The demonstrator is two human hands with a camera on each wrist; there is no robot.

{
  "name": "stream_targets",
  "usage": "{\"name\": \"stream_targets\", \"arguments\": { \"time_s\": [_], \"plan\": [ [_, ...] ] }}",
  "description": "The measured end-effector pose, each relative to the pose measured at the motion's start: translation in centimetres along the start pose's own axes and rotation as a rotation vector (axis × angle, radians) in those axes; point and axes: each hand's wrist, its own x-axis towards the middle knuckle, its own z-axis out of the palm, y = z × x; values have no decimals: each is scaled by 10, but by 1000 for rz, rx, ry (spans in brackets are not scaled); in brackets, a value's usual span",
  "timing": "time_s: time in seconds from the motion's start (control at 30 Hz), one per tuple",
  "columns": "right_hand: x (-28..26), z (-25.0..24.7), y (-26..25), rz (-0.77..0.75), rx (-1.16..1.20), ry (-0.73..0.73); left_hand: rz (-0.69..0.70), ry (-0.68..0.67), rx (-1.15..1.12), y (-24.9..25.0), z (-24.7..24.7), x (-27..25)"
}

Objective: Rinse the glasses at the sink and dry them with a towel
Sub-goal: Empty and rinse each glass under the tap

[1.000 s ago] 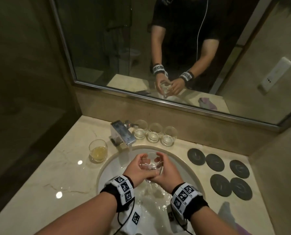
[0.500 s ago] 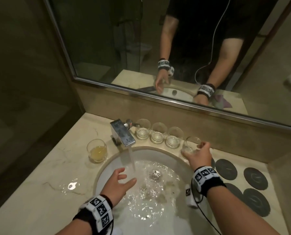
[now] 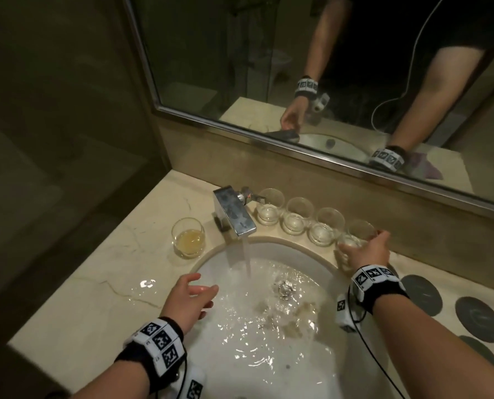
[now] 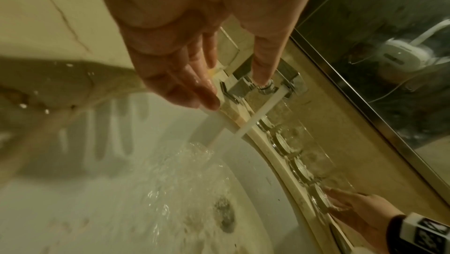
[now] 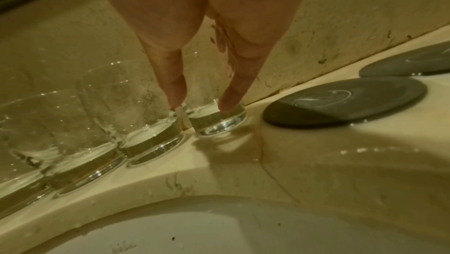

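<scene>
At right of frame, the right hand (image 3: 365, 251), fingers (image 5: 227, 102) curled round a wet, slippery, breakable glass (image 5: 216, 121) low on its sides, sets it on the tabletop (image 3: 101, 280); the left hand (image 3: 186, 300) hangs spread.

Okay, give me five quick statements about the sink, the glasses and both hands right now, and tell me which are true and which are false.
1. Water is running from the faucet into the sink. True.
2. The right hand holds the glass at the right end of the row behind the basin. True.
3. The left hand grips a glass. False: it is open and holds nothing, over the basin's left edge.
4. The glass left of the faucet is empty. False: it holds some yellowish liquid.
5. The right hand's glass stands on a dark coaster. False: its base sits on the bare counter, beside the coasters.
</scene>
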Motion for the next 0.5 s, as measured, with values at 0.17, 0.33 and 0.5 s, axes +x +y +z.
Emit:
{"name": "stream_targets", "arguments": {
  "time_s": [0.17,0.33,0.5],
  "plan": [
    [4,0,2,25,12,-28,4,142,59,11,-17,10],
    [-20,-13,6,84,71,35,16,281,103,26,-36,36],
    [-76,-38,2,23,162,78,91,262,138,38,-39,65]
  ]
}}
